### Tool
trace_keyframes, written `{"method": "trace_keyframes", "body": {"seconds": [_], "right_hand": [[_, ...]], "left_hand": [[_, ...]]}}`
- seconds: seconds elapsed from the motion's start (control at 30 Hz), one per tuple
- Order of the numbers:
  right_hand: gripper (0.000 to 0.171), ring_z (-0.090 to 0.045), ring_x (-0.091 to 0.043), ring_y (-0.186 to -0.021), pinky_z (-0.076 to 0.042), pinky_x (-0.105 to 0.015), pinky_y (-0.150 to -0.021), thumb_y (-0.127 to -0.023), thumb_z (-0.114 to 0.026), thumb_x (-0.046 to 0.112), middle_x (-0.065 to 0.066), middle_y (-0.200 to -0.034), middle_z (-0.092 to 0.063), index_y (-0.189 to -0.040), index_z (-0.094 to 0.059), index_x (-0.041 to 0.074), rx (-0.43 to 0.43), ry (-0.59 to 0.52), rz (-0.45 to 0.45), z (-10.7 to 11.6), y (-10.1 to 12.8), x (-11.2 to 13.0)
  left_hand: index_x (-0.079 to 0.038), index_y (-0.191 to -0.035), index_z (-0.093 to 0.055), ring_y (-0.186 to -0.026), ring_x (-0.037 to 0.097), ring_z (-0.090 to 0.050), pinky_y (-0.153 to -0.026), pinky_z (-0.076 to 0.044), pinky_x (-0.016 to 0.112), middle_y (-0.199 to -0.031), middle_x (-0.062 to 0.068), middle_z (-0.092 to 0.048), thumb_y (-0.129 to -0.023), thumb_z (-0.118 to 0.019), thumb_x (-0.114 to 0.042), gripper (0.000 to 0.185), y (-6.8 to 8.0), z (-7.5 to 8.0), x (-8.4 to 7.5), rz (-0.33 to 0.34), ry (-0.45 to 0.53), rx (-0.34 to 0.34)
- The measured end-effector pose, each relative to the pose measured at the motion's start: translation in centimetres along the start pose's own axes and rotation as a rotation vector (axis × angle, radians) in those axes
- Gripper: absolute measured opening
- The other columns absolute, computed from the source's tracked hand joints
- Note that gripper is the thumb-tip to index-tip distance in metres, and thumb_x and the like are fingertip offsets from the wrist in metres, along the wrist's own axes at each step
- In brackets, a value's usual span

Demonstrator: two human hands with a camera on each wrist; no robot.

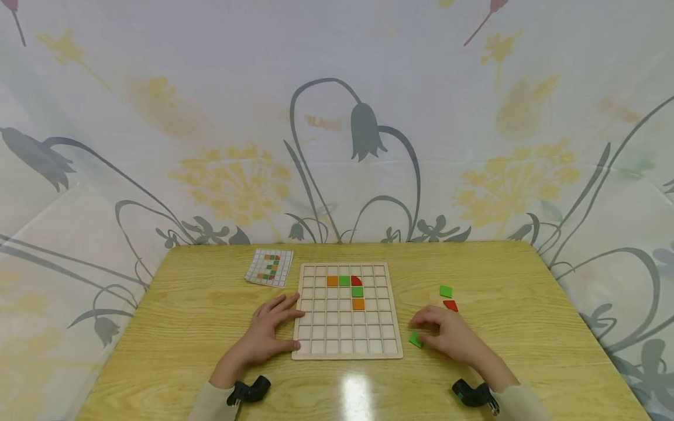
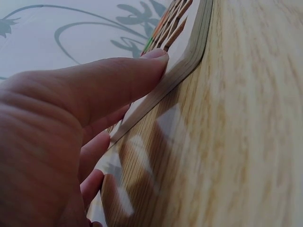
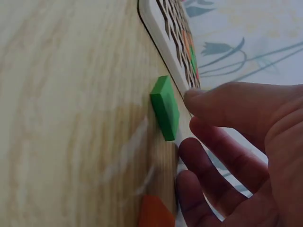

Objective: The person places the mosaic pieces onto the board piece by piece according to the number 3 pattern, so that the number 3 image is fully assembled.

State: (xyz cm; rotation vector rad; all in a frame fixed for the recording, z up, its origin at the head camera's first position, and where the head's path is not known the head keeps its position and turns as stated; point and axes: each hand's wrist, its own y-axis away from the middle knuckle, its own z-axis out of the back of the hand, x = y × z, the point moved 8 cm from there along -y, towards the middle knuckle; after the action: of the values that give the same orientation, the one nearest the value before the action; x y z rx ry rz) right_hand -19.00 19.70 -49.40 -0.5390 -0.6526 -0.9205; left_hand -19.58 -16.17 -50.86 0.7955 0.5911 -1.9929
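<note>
A wooden grid board (image 1: 321, 318) lies mid-table, with orange, green and red tiles in its upper cells. At the board's left edge rests my left hand (image 1: 265, 333), fingers spread and thumb (image 2: 147, 66) on the rim. My right hand (image 1: 444, 336) is low over the table to the right of the board, fingers loosely bent, nothing held. Just beside its thumb and fingertips lies a green square tile (image 3: 165, 109). An orange tile (image 3: 154, 213) shows near the fingers in the right wrist view; the hand hides it in the head view.
Beyond my right hand lie another green tile (image 1: 446, 290) and a red tile (image 1: 450, 305) with a curved side. A paper pattern card (image 1: 253, 266) with coloured cells is at the upper left of the table. A flower-printed cloth (image 1: 337, 193) hangs behind.
</note>
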Motion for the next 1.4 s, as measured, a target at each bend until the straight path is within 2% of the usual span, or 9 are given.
{"method": "trace_keyframes", "body": {"seconds": [0.13,0.27,0.63,0.8,1.1,1.4], "right_hand": [[0.024,-0.061,-0.012,-0.102,-0.052,-0.031,-0.086,-0.084,-0.079,0.006,0.009,-0.107,-0.067,-0.106,-0.073,0.017,0.027,-0.022,-0.006,-0.3,0.3,0.0],[0.025,-0.061,-0.012,-0.103,-0.052,-0.031,-0.088,-0.084,-0.079,0.009,0.008,-0.108,-0.067,-0.108,-0.073,0.016,0.045,-0.039,-0.013,-0.4,0.2,-0.2],[0.026,-0.062,-0.014,-0.102,-0.052,-0.032,-0.087,-0.084,-0.081,0.015,0.007,-0.107,-0.067,-0.109,-0.074,0.016,0.047,-0.018,-0.027,-0.3,0.1,-0.7],[0.029,-0.061,-0.019,-0.102,-0.050,-0.034,-0.088,-0.084,-0.082,0.017,0.003,-0.108,-0.067,-0.111,-0.073,0.015,0.079,-0.031,0.031,-0.2,0.2,0.2],[0.032,-0.057,-0.016,-0.100,-0.048,-0.033,-0.085,-0.081,-0.082,0.015,0.005,-0.108,-0.062,-0.112,-0.074,0.016,0.147,-0.046,0.054,-0.5,0.3,0.4],[0.027,-0.056,-0.010,-0.093,-0.048,-0.031,-0.081,-0.080,-0.079,0.008,0.009,-0.101,-0.061,-0.105,-0.074,0.016,0.148,0.014,0.034,-0.8,0.0,0.2]], "left_hand": [[-0.014,-0.131,-0.066,-0.146,0.043,-0.018,-0.108,-0.005,0.069,-0.158,0.012,-0.034,-0.083,-0.081,-0.030,0.053,0.0,0.0,-0.1,-0.003,0.002,0.001],[-0.015,-0.132,-0.065,-0.146,0.043,-0.018,-0.107,-0.005,0.069,-0.159,0.012,-0.034,-0.084,-0.080,-0.032,0.053,0.0,-0.1,0.0,-0.004,0.000,0.005],[-0.015,-0.132,-0.066,-0.146,0.042,-0.019,-0.108,-0.006,0.069,-0.159,0.011,-0.035,-0.083,-0.080,-0.031,0.053,-0.1,0.0,0.0,-0.015,-0.005,-0.007],[-0.017,-0.132,-0.065,-0.147,0.041,-0.018,-0.109,-0.005,0.068,-0.159,0.009,-0.034,-0.083,-0.081,-0.032,0.053,0.0,-0.1,0.2,0.002,-0.005,0.004],[-0.017,-0.132,-0.065,-0.146,0.042,-0.018,-0.108,-0.004,0.069,-0.159,0.009,-0.034,-0.084,-0.080,-0.032,0.053,0.1,-0.1,0.2,-0.001,0.000,0.001],[-0.016,-0.133,-0.065,-0.147,0.040,-0.017,-0.109,-0.004,0.067,-0.160,0.008,-0.033,-0.082,-0.081,-0.029,0.055,0.1,-0.1,0.2,0.013,-0.005,0.006]]}}
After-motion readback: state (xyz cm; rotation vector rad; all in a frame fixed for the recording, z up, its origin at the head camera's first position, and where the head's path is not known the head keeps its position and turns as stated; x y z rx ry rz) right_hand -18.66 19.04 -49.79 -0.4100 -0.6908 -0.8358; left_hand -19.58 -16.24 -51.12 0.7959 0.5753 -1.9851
